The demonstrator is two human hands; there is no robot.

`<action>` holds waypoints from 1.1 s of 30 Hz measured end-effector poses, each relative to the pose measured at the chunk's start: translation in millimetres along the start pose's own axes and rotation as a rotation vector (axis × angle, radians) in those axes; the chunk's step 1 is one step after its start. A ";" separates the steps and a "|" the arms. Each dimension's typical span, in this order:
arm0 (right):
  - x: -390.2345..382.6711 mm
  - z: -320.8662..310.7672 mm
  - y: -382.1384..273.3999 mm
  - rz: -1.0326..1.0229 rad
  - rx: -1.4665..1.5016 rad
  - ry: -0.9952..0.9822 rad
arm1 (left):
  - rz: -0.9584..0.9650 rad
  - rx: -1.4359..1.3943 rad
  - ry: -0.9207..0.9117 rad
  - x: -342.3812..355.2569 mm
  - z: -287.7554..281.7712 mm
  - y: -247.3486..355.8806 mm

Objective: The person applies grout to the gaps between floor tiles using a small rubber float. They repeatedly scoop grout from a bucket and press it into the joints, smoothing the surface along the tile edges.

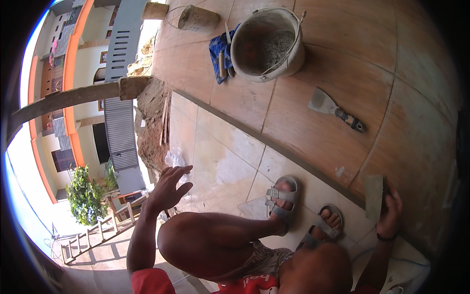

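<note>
Head view: your right hand (390,209) grips a trowel (374,196) upright, blade clear; left hand (169,188) spread, hovering over pale tiles (215,161); putty knife (335,109) and mortar bucket (267,44) nearby.

Bucket (267,44) white, grey mortar inside. Cloth (219,53) blue, patterned. Scraper (335,109) grey blade, dark handle. Upper tiles (313,132) reddish-tan; lower tiles (220,152) pale cream, whitish smears. Sandals (283,198) grey. Shirt (152,283) red. Float (374,197) in right hand (390,213) grey.

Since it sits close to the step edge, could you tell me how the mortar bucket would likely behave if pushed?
The bucket looks partly filled with grey mortar, so probably heavy. Its broad base on the tiled floor suggests sliding rather than tipping. The wire handle lies slack, likely floppy.
</note>
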State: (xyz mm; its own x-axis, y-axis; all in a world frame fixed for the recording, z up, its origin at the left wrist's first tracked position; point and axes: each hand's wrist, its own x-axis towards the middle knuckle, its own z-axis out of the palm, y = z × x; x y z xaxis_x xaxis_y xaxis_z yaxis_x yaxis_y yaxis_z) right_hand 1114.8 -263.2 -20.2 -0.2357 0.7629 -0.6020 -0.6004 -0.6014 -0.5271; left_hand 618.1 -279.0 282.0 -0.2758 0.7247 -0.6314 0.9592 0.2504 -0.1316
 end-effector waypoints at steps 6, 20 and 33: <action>-3.7 -6.8 25.2 -0.043 0.015 0.027 | 0.257 -0.060 -0.112 44.7 8.1 38.3; 3.0 14.1 22.8 0.058 -0.075 0.012 | -0.040 -0.346 -0.242 128.1 148.1 -90.1; -28.9 -10.7 32.7 -0.314 -1.277 -0.089 | -0.548 -0.629 0.554 264.8 258.2 -184.9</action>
State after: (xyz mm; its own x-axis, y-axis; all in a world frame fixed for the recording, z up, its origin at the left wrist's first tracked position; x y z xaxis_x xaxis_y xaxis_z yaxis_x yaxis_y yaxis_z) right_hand 1110.2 -307.4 -26.4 -0.2979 0.8936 -0.3358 0.4895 -0.1590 -0.8574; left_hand 383.9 -299.2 -58.2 -0.8140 0.5642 -0.1383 0.5273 0.8175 0.2318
